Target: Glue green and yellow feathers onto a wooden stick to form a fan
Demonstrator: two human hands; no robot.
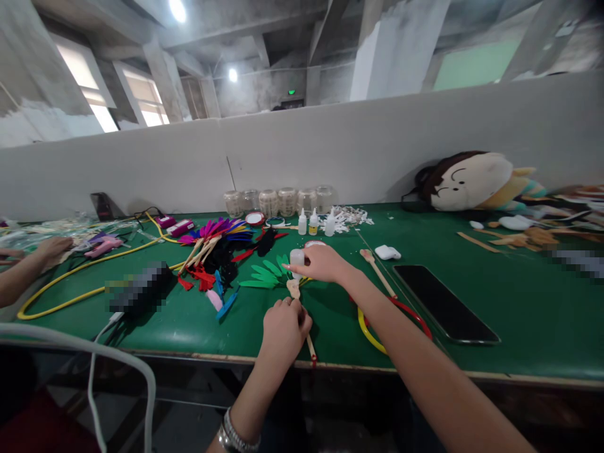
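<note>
Between the fingers of my left hand (284, 327) is a slim wooden stick (310, 346), its flared pale head (293, 288) pointing away from me and a bit of red at its near end. My right hand (325, 263) is closed on a small white squeeze bottle (297, 257), tipped nozzle-down just above that head. Whether the nozzle touches it I cannot tell. Green feathers (264, 275) fan out to the left, just beyond the head. A similar wooden stick (377, 272) lies right of my right hand, beside a red and yellow ring (365, 330) partly hidden by my forearm.
Several small bottles (313, 223) and glass jars (278, 202) line the back. Left lie colourful feathered sticks (202, 251), a yellow cable (61, 277) and a blurred dark object (141, 289). A phone (443, 303) and white earbud case (387, 252) are right. Another person's hand (54, 248) works far left.
</note>
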